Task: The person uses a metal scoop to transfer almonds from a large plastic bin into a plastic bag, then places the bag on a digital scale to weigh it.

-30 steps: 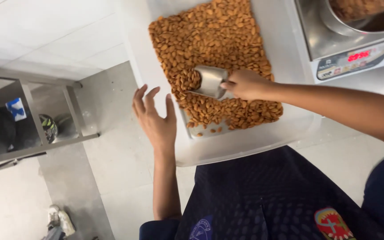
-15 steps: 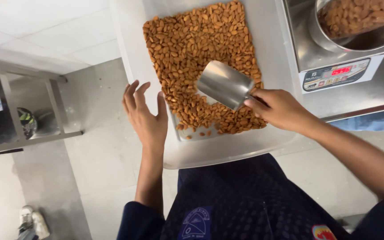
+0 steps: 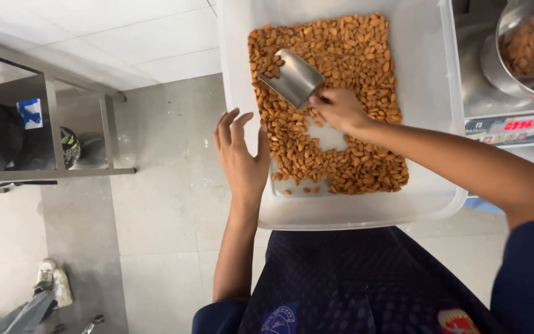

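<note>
A small shiny metal scoop [image 3: 292,77] sits in the upper middle of the frame, tilted with its open mouth toward the upper left and a few brown almonds [image 3: 347,55] lying in it. The right hand [image 3: 340,109] is closed around its handle just below and to the right. The scoop rests over the heap of almonds that fills a translucent white rectangular plastic tub [image 3: 428,124], with a bare patch of tub floor near the right hand. The left hand [image 3: 241,158] lies spread wide, fingers apart, against the tub's left wall. At the upper right a round steel bowl [image 3: 514,37] holding more almonds stands on a digital scale [image 3: 514,128] with red digits. A grey metal shelf [image 3: 50,124] stands at the left on the tiled floor [image 3: 156,204].
</note>
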